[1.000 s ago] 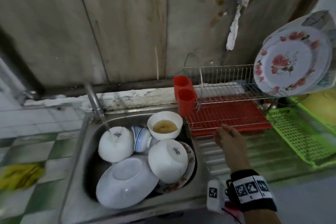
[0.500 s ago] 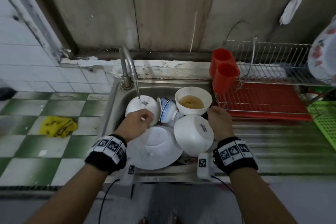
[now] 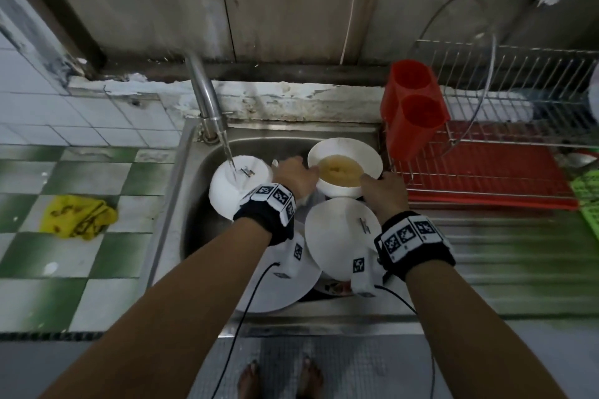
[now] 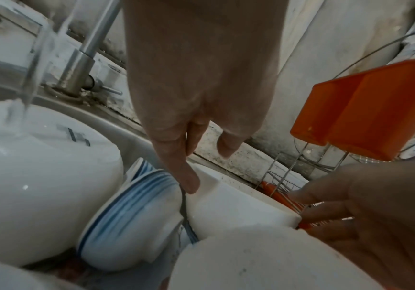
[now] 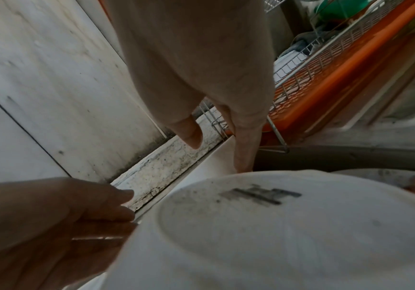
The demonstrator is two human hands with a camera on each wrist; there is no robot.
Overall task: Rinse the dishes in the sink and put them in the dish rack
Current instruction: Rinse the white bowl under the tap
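Both hands, left hand (image 3: pixel 293 175) and right hand (image 3: pixel 384 193), loosely cup the white ceramic bowl of brownish liquid (image 3: pixel 344 172) at the steel sink's (image 3: pixel 191 204) 1 o'clock corner, probably to tip it out without spilling.

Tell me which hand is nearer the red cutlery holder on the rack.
Right. The right hand is at the soup bowl's right rim, just below the red cutlery holder. The left hand is at the bowl's left rim, farther away.

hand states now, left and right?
Left hand: holds the white bowl of brownish liquid by its rim.
Right hand: holds the same bowl's rim.
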